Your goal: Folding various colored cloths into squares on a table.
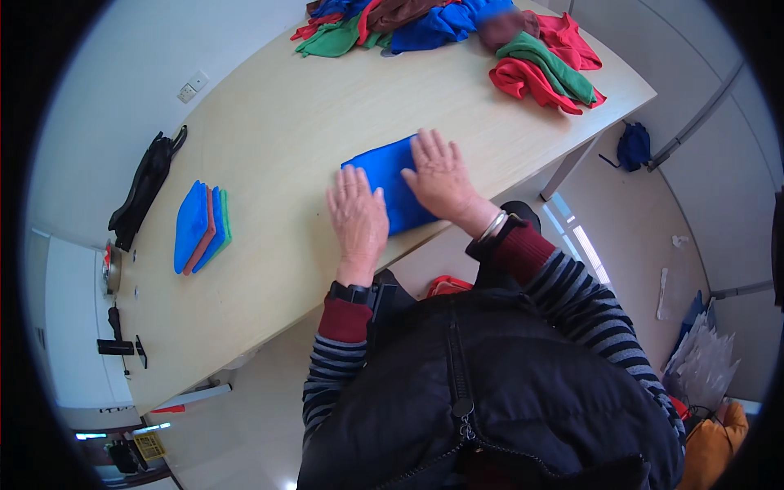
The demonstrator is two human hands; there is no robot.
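A blue cloth [396, 189], folded into a rough rectangle, lies flat near the table's front edge. My left hand [358, 214] rests along its left side, fingers stretched out and pointing away from me. On the cloth's right side lies my right hand [441, 173], palm down, with its fingers spread a little and the thumb reaching inward. Neither hand grips the fabric. To the left stands a stack of folded cloths [202, 229] in blue, brown and green, with their edges lined up.
Loose cloths [425, 24] in several colours are heaped along the far edge, and a red and green bunch [545, 73] lies at the far right. A black bag [147, 188] sits by the left edge of the table [278, 155]. Plastic bags [704, 359] lie on the floor at right.
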